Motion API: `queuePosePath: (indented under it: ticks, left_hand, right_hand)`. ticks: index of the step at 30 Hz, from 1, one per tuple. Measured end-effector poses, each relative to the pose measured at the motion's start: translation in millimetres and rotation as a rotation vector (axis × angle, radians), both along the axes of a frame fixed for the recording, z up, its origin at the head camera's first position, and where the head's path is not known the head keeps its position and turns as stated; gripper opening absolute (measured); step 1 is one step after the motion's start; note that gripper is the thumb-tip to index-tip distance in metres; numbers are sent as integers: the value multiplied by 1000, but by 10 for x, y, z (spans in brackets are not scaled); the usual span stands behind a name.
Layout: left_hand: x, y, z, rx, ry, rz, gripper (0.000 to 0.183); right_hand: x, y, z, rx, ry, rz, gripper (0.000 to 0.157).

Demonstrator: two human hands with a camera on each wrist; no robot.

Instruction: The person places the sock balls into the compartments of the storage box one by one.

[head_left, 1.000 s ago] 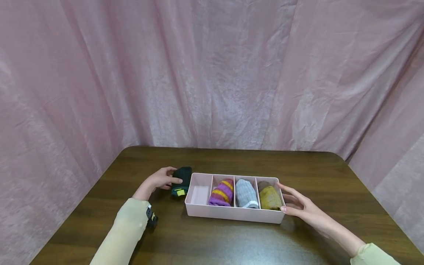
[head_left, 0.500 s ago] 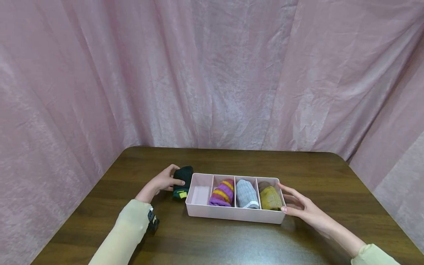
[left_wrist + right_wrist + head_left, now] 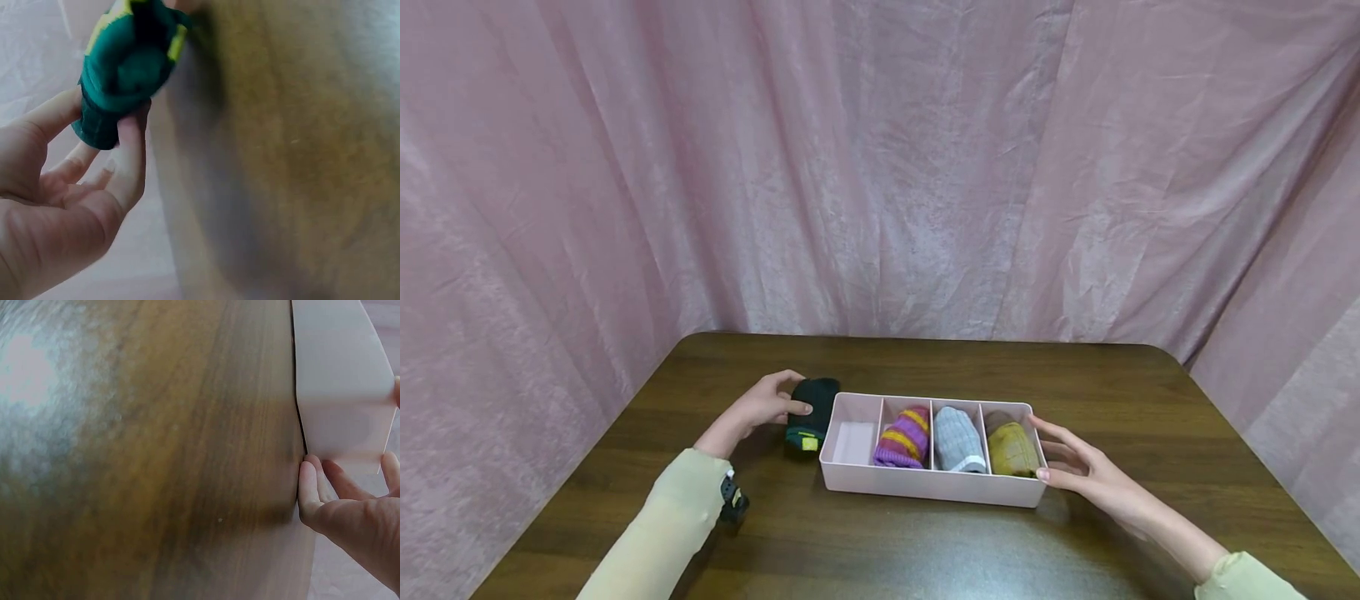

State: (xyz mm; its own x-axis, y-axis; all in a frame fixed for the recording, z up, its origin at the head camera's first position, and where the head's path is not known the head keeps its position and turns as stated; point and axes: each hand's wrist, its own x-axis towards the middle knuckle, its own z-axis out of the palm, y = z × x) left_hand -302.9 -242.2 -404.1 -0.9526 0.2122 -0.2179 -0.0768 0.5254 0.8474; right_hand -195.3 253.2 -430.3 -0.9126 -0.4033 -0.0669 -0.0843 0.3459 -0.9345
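Note:
A dark green rolled sock (image 3: 814, 407) with a yellow patch is pinched in my left hand (image 3: 763, 402), just left of the pink divided box (image 3: 925, 483). In the left wrist view the thumb and fingers close on one end of the sock (image 3: 131, 75), and its open cuff shows. My right hand (image 3: 1093, 475) rests its spread fingertips against the box's right end, thumb at the front corner. The box's leftmost compartment is bare. Further right lie a purple and yellow striped sock (image 3: 904, 437), a light blue sock (image 3: 957, 437) and a mustard sock (image 3: 1012, 450), one per compartment.
Beneath everything is a brown wooden table (image 3: 880, 550) with rounded far corners. Pink curtains (image 3: 880, 167) hang behind it and along both sides. A small black device (image 3: 733, 502) is strapped at the left wrist.
My left hand and forearm have shifted slightly left over the last half second, with the green sock still held. The right hand and the box stay practically in place.

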Motion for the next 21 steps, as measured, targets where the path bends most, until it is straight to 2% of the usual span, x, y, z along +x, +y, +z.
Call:
queuePosePath:
  ticks: [4, 14, 21]
  left_hand:
    - [11, -29, 112, -14, 33, -34, 59]
    - [12, -17, 339, -56, 163, -35, 54]
    - [52, 55, 536, -113, 239, -89, 54]
  right_hand:
    - [-6, 3, -9, 1, 3, 1, 71]
    - [-14, 10, -24, -13, 16, 19, 70]
    - [-15, 13, -41, -4, 13, 8, 70]
